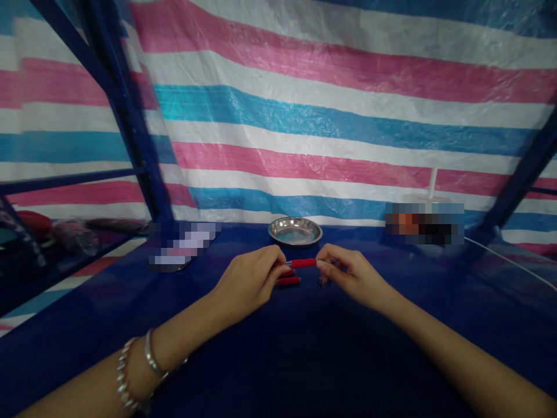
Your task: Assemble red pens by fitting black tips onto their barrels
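Both hands meet over the dark blue table [278, 348] and pinch the two ends of a small red cylinder [303, 263] held level just above it. My left hand [250, 281] grips its left end, where a thin metal tip shows. My right hand [348, 276] grips its right end with closed fingers. A second red piece [289, 281] lies on the table just below, beside my left fingers. A small dark bit [324, 283] lies under my right hand. Bracelets [134, 371] circle my left wrist.
A shallow metal dish [295, 231] stands just behind the hands at the table's back edge. A striped pink, blue and white tarp [339, 116] hangs behind. Blurred-out objects lie at back left [183, 247] and back right [424, 223]. A white cable [505, 258] runs off right. Blue frame posts [130, 116] stand left.
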A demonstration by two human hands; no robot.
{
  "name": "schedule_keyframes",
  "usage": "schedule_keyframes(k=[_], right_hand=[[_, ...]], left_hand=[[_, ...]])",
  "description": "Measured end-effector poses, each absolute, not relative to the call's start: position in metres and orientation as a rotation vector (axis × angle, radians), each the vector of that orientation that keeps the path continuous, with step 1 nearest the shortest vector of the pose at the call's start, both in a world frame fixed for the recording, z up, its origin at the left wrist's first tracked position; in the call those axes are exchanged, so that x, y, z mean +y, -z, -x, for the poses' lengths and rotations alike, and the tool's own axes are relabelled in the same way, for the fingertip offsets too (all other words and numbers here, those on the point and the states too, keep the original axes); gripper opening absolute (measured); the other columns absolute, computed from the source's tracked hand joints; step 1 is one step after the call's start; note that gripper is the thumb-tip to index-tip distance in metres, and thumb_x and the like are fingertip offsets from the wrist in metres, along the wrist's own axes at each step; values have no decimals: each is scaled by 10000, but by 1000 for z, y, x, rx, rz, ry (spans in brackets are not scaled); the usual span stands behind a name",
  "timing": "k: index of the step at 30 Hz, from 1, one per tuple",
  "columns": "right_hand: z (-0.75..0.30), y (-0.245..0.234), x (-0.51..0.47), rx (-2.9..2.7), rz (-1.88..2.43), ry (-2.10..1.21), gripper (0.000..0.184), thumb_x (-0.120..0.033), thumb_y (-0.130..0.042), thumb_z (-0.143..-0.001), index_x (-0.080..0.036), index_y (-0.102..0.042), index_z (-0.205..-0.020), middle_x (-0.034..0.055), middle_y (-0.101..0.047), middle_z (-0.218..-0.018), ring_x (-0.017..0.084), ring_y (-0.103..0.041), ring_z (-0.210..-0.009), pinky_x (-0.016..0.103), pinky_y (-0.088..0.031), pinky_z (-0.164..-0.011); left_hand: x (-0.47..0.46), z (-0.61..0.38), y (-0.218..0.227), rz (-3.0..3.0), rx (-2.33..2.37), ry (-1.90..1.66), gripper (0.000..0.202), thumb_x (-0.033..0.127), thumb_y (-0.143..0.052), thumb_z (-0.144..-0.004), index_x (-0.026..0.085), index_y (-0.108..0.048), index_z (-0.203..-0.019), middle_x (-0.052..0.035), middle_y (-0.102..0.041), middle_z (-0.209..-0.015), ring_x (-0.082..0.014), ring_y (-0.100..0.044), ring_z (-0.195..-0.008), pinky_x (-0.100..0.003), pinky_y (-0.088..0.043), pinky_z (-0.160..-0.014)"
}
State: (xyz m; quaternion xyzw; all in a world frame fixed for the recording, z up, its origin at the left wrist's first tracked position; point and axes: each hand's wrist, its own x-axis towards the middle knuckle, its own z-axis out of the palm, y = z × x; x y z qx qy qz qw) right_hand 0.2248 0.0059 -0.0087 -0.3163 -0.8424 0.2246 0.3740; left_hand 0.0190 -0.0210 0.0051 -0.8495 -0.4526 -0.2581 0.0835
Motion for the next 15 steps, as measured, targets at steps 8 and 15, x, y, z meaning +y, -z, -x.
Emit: schedule_keyframes(k=[8,15], right_hand=[[-234,6,17,-2120,1021,-445,230,-341,-484,-782,-151,-566,-881,5,-550,-673,78,-442,-537,196,-326,-508],[-235,15,21,-2363,1109,-134,117,-227,-577,-723,-158,-610,-810,54,-535,-785,147,-474,-771,268,-363,-692]], left_hand=[[-23,-18,-16,2597,-1470,682,199,314,-382,-825,165,-508,-786,19,-547,-692,-60,-466,-578,-183,-305,-532],[-24,-15,-15,2702,-1461,408,157,310,-425,-807,186,-515,-771,14,-562,-743,-94,-507,-671,-199,-324,-583]])
